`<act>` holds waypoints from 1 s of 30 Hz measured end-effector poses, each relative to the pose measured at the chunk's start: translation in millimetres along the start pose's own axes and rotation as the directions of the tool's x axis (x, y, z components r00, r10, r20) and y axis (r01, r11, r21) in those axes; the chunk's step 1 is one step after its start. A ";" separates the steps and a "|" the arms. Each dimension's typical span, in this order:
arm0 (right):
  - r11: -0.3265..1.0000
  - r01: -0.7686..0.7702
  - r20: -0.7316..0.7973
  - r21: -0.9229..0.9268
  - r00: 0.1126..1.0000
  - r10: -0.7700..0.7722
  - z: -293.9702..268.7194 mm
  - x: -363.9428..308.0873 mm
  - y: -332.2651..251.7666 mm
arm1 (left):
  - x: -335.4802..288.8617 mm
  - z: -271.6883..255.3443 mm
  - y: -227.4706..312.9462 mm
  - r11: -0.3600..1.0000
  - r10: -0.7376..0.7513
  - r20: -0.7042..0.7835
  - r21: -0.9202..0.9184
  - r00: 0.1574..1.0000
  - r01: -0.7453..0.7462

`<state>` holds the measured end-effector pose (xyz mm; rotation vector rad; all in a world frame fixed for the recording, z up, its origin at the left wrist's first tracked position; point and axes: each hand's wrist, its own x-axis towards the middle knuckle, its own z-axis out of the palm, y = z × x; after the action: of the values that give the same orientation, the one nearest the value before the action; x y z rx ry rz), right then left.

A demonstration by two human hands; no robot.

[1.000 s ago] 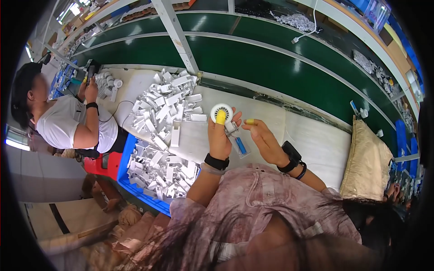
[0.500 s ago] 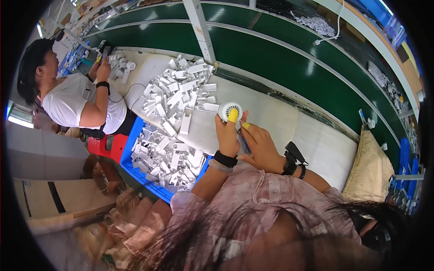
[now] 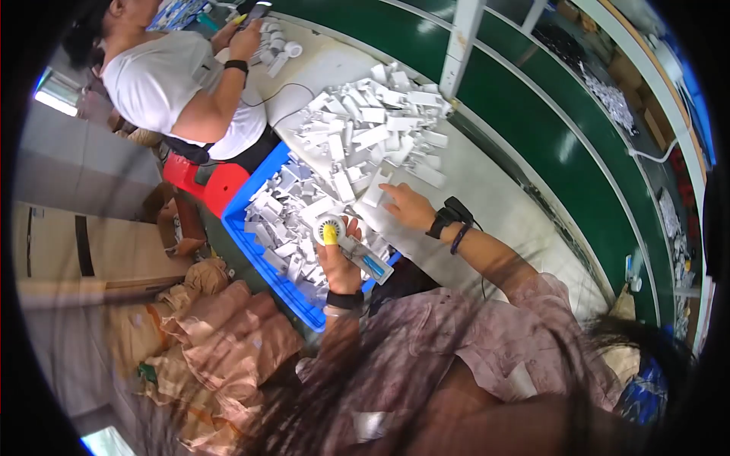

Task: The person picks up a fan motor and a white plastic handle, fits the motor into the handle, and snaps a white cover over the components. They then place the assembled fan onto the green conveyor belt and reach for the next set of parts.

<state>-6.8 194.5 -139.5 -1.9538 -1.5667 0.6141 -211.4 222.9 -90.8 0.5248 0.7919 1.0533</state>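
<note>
Far L, a co-worker in a white top is seen, w/ a red stool just nearer. To its R, a blue bin is filled w/ loose white parts; little free room is left inside its edges. Over the bin's R part, the fan unit is gripped in the L hand, a yellow-covered thumb being pressed on its round grille. The grille is turned up; the long axis is slanted, grille end far-L, handle end near-R. White head w/ dark radial slots; handle greyish, open-faced, w/ a blue cylinder showing inside. Farther R, white housings are heaped on the table. At the heap's near edge, one white housing is met by the R hand's fingertips; whether it's gripped can't be told. R of that hand, open tabletop is left, bounded on the far side by a green panel & a pale post.
</note>
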 end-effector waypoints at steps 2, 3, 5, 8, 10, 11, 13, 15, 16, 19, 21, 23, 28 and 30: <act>1.000 -0.013 0.026 -0.023 1.000 0.013 19.3 23.8 0.0 | 3.9 -16.6 6.9 1.000 -0.001 -0.071 0.009 0.997 0.002; 0.986 -0.001 0.006 -0.166 1.000 0.002 26.1 33.2 0.1 | 2.2 -21.5 9.0 0.999 0.044 -0.089 0.016 0.995 -0.043; 0.922 -0.024 0.001 -0.386 1.000 0.026 32.2 45.4 -12.7 | 8.2 -36.4 12.9 0.999 0.054 -0.113 0.014 0.992 -0.052; 0.876 -0.008 0.001 -0.482 1.000 0.009 29.5 44.4 -18.6 | 20.5 -49.4 9.3 0.998 0.056 -0.106 -0.021 0.993 -0.059; 0.816 0.071 0.008 -0.574 0.997 -0.081 31.6 33.9 2.3 | 24.8 -44.1 10.6 0.999 0.047 -0.096 -0.005 0.994 -0.048; 0.799 0.094 -0.015 -0.594 0.992 -0.128 29.2 22.8 13.7 | 27.7 -38.0 9.8 0.999 0.007 -0.079 -0.050 0.997 -0.011; 0.833 0.104 -0.026 -0.543 0.990 -0.140 22.6 0.5 19.6 | 30.8 -40.0 4.6 0.998 0.048 -0.023 -0.030 0.999 -0.048; 0.922 0.058 -0.002 -0.384 0.998 -0.064 5.7 -26.6 19.8 | 37.4 -41.7 -2.7 0.999 0.044 0.009 0.023 0.999 -0.044; 0.942 0.082 -0.082 -0.325 0.990 -0.114 0.8 -42.6 24.1 | 38.0 -33.7 -5.9 1.000 0.014 -0.001 -0.017 1.000 -0.014; 0.985 -0.057 -0.137 -0.161 0.990 0.035 -15.8 -74.7 23.6 | 36.0 -13.4 -8.9 1.000 -0.019 0.046 -0.003 0.999 0.019; 0.990 -0.116 -0.117 -0.080 0.987 0.107 -27.5 -95.0 28.7 | 35.6 -2.9 -13.6 0.999 -0.031 0.074 0.012 0.997 0.030; 0.923 -0.286 -0.064 0.258 0.948 0.312 -34.5 -110.4 47.3 | 33.6 19.1 -17.0 0.999 -0.041 0.120 0.029 0.992 0.038; 0.674 -0.197 -0.077 0.712 0.932 0.353 -99.2 -127.6 -7.0 | 26.1 93.9 -18.4 0.992 -0.031 0.227 0.122 0.973 0.003; 0.815 -0.021 -0.256 0.579 0.945 0.206 -129.8 -133.8 -52.3 | 11.1 118.4 -12.1 0.989 0.056 0.306 0.112 0.950 -0.094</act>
<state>12.1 54.5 -7.0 -1.5880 -0.9295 0.6912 -108.7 226.3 -29.7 0.8085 0.5710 0.9674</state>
